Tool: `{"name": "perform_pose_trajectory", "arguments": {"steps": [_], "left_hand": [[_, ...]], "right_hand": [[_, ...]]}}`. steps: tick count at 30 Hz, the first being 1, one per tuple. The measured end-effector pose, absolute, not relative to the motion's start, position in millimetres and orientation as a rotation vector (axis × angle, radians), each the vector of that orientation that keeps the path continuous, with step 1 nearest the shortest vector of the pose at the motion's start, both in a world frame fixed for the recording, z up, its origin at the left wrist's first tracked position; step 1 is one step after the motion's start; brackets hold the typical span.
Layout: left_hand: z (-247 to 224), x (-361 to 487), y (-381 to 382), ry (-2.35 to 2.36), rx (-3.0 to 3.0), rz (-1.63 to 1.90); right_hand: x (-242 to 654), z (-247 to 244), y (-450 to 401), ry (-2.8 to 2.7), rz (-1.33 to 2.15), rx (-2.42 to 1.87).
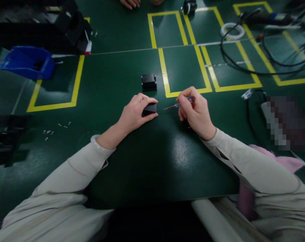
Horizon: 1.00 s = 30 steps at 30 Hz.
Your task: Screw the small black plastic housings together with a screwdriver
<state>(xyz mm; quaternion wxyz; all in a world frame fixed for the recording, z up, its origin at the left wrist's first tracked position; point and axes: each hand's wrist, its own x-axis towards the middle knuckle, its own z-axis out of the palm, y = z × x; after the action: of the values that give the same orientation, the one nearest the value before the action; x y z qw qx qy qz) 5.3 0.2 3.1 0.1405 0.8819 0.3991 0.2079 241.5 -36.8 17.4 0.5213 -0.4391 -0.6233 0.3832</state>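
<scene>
Pinching black block (149, 109) with left hand (134, 112), screwdriver (178, 104) with right hand (195, 112); possibly risking a skid into left hand if pushed too slantwise.

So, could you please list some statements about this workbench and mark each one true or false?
1. The right hand holds a screwdriver. True.
2. The left hand also holds a screwdriver. False: it holds a black block.
3. A second black block sits beyond the left hand. True.
4. The loose screws lie right of the right hand. False: they lie left of the left hand.
5. The blue bin is left of both hands. True.
</scene>
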Motion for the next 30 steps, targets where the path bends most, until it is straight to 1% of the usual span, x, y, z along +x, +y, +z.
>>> {"name": "perform_pose_trajectory", "arguments": {"steps": [30], "left_hand": [[2.9,5.0,0.6,1.149,2.553,0.6]], "right_hand": [[240.8,17.1,-37.3,-1.482,0.917,-1.052]]}}
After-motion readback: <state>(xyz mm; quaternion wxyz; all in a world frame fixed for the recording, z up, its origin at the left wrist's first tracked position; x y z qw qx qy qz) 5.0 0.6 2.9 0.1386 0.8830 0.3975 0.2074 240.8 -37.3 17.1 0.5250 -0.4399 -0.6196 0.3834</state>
